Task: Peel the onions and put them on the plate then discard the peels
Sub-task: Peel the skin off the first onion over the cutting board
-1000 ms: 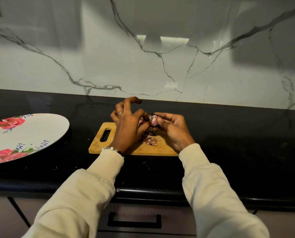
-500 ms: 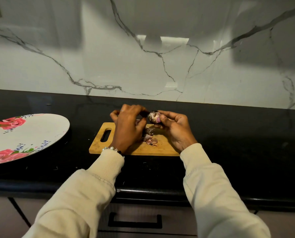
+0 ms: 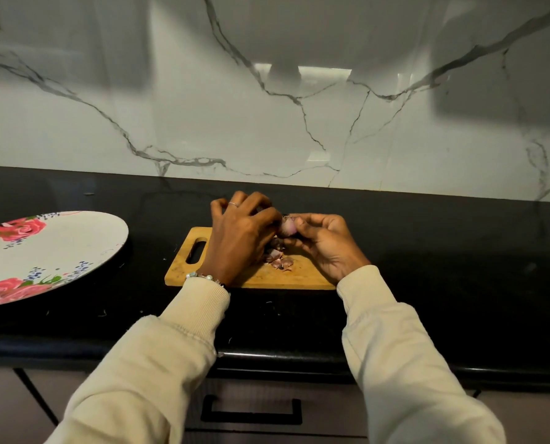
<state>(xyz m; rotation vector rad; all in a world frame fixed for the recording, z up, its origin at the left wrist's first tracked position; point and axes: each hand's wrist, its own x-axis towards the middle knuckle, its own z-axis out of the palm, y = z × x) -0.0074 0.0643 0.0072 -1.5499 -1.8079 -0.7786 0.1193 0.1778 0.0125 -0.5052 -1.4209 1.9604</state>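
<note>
Right hand: my right hand (image 3: 323, 243) has its fingers curled around the small onion (image 3: 288, 226), pinching it just above the board. I judge it acts as the steady holder so the other hand can work the skin.
Left hand: my left hand (image 3: 240, 233) is bent over the onion's left side, fingertips curled in against it; I judge it is picking at the skin, though whether it has a flap pinched I cannot tell, as the fingertips are hidden.
Onion: it sits between both hands, pale pink flesh showing, so I judge it partly peeled and not ready for plating yet.
Peels: a small heap of peels (image 3: 278, 259) lies on the board directly beneath the hands, which I take as the reason for working low over it: scraps drop where they can be gathered.
Cutting board: the wooden cutting board (image 3: 260, 278) lies near the front of the black counter (image 3: 443, 267), handle slot to the left.
Plate: the floral plate (image 3: 75, 248) stands well apart to the left, with nothing on the part I can see.
Open room: bare counter runs between board and plate, so I judge the leftward carry is unobstructed; the counter's front lip is close behind the board, a place where peels could slip off.
</note>
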